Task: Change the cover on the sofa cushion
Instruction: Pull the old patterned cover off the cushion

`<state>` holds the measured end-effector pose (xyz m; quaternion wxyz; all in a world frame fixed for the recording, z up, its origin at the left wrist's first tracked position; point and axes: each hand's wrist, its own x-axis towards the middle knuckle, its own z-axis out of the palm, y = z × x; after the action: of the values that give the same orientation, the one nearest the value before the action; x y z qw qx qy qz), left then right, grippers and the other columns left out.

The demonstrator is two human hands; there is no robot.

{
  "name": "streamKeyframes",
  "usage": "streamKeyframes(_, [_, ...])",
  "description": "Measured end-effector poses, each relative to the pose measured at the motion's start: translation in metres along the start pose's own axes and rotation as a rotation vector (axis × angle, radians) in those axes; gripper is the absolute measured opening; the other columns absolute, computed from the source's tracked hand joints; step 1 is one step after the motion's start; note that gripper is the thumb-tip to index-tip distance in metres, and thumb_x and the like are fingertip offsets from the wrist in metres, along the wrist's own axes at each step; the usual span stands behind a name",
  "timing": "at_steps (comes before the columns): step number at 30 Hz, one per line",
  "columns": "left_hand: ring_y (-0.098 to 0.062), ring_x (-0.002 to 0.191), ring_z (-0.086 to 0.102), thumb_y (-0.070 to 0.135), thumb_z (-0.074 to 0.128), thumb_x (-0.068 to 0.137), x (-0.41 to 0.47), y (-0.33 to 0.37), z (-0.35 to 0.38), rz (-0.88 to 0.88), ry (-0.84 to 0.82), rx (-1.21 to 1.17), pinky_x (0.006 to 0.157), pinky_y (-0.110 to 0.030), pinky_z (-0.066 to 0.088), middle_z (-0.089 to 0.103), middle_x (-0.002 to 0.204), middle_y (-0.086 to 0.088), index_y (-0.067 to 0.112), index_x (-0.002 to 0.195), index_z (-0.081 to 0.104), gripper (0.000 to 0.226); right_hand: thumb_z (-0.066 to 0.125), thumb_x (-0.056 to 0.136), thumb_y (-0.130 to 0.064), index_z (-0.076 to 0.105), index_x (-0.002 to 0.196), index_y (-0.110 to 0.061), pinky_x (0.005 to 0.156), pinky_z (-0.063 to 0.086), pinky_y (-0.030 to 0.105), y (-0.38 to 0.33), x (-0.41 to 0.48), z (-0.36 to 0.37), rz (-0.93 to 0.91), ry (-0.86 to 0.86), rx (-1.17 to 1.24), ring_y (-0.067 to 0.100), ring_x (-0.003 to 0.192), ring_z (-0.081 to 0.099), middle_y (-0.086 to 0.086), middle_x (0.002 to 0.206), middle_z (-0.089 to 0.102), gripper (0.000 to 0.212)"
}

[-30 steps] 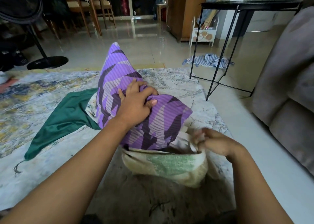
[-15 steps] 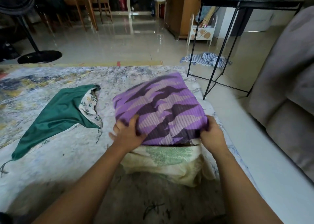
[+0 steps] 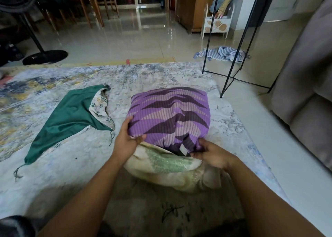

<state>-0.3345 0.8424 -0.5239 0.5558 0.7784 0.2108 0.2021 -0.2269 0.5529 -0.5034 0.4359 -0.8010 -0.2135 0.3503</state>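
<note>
Cushion (image 3: 167,165) lay on the patterned rug (image 3: 53,174) in front of the person, cream with a green print. Its far part sat inside the purple zigzag cover (image 3: 170,114); its near end stuck out bare toward the person. The cover's open edge faced the person.

Left hand (image 3: 126,139) gripped the near-left corner of the purple cover, with the fingers curled up the side and the thumb across the front edge. Right hand (image 3: 212,154) pinched the cover's open hem at the near-right, fingers curled on the fabric, just beside a small white tag (image 3: 183,149). Both forearms reached in from the bottom of the view.

Green cover (image 3: 71,116) lay flat on the rug to the left, apart from the cushion, with a leaf-print lining showing at its opening and thin ties at its corners.

Grey sofa (image 3: 305,102) was at the right edge. A black side table (image 3: 233,60) stood on the tiled floor past the rug, with a striped cloth (image 3: 222,54) on the floor behind its legs. A fan base (image 3: 45,57) was at far left.
</note>
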Motion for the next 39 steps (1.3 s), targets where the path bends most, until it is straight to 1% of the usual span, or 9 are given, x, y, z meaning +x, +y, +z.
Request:
streamKeyframes(2, [-0.005, 0.130, 0.046, 0.016, 0.079, 0.081, 0.008, 0.007, -0.015, 0.074, 0.050, -0.007, 0.099, -0.023, 0.049, 0.046, 0.136, 0.025, 0.030, 0.147, 0.036, 0.080, 0.067, 0.092, -0.008, 0.053, 0.137, -0.015, 0.110, 0.040, 0.027, 0.000, 0.003, 0.008, -0.034, -0.051, 0.004, 0.016, 0.128, 0.053, -0.002, 0.138, 0.058, 0.048])
streamKeyframes(7, [-0.025, 0.124, 0.057, 0.049, 0.087, 0.055, -0.004, -0.023, -0.041, -0.141, -0.118, 0.080, 0.098, -0.046, 0.052, 0.054, 0.137, 0.005, 0.073, 0.129, 0.022, 0.101, 0.065, 0.092, -0.003, 0.022, 0.154, -0.012, 0.087, 0.050, 0.014, -0.006, 0.011, 0.020, 0.037, 0.058, 0.074, 0.030, 0.135, 0.045, 0.013, 0.148, 0.045, 0.076])
streamKeyframes(10, [-0.028, 0.127, 0.051, 0.045, 0.088, 0.058, -0.029, -0.043, -0.043, -0.131, -0.169, 0.315, 0.100, -0.049, 0.050, 0.050, 0.141, 0.004, 0.054, 0.145, 0.019, 0.111, 0.078, 0.078, -0.002, -0.023, 0.153, -0.025, 0.082, 0.056, 0.027, -0.006, 0.012, 0.019, 0.151, -0.013, -0.017, 0.033, 0.135, 0.044, 0.009, 0.158, 0.029, 0.129])
streamKeyframes(15, [-0.037, 0.123, 0.053, 0.026, 0.089, 0.066, -0.047, -0.036, -0.028, -0.100, -0.136, 0.473, 0.098, -0.045, 0.049, 0.053, 0.139, -0.011, 0.028, 0.152, 0.015, 0.114, 0.080, 0.073, 0.002, -0.034, 0.148, -0.017, 0.095, 0.052, 0.036, -0.009, 0.007, 0.022, 0.195, 0.114, -0.042, 0.037, 0.135, 0.040, 0.015, 0.157, 0.027, 0.138])
streamKeyframes(21, [-0.035, 0.118, 0.057, 0.029, 0.085, 0.074, -0.071, -0.023, -0.025, -0.311, 0.025, 0.273, 0.090, -0.037, 0.047, 0.059, 0.132, -0.016, 0.005, 0.138, 0.040, 0.082, 0.077, 0.076, 0.005, 0.007, 0.150, -0.016, 0.085, 0.050, 0.030, -0.018, -0.009, 0.029, -0.151, 0.521, 0.119, 0.020, 0.109, 0.059, -0.002, 0.117, 0.051, 0.104])
streamKeyframes(26, [-0.027, 0.102, 0.062, 0.033, 0.084, 0.075, -0.089, 0.003, -0.018, -0.290, 0.069, 0.183, 0.076, -0.028, 0.042, 0.064, 0.110, -0.006, 0.010, 0.115, 0.055, 0.054, 0.074, 0.079, 0.005, 0.056, 0.129, -0.021, 0.074, 0.044, 0.024, -0.036, -0.030, 0.034, -0.277, 0.478, 0.095, 0.001, 0.066, 0.051, -0.004, 0.077, 0.047, 0.059])
streamKeyframes(31, [-0.021, 0.108, 0.061, 0.022, 0.087, 0.071, -0.106, 0.050, -0.015, -0.185, 0.153, -0.169, 0.089, -0.032, 0.051, 0.060, 0.117, -0.002, 0.021, 0.117, 0.048, 0.061, 0.065, 0.076, -0.010, 0.069, 0.104, -0.021, 0.070, 0.044, 0.020, -0.063, -0.060, 0.038, -0.412, 0.502, 0.235, 0.007, 0.069, 0.051, -0.011, 0.072, 0.049, 0.030])
streamKeyframes(35, [-0.013, 0.101, 0.066, 0.016, 0.081, 0.079, -0.121, 0.104, -0.004, 0.008, 0.048, -0.362, 0.088, -0.029, 0.054, 0.068, 0.111, -0.002, 0.027, 0.117, 0.051, 0.050, 0.059, 0.084, -0.008, 0.069, 0.111, -0.022, 0.064, 0.039, 0.028, -0.090, -0.083, 0.043, -0.521, 0.455, 0.363, 0.021, 0.073, 0.048, 0.009, 0.084, 0.057, 0.032])
streamKeyframes(39, [-0.014, 0.102, 0.068, 0.009, 0.064, 0.093, -0.128, 0.151, 0.018, 0.105, -0.087, -0.592, 0.090, -0.028, 0.053, 0.071, 0.113, -0.010, 0.021, 0.123, 0.049, 0.036, 0.059, 0.094, -0.001, 0.055, 0.133, -0.011, 0.086, 0.047, 0.021, -0.111, -0.105, 0.060, -0.618, 0.256, 0.424, 0.016, 0.100, 0.058, 0.007, 0.111, 0.062, 0.041])
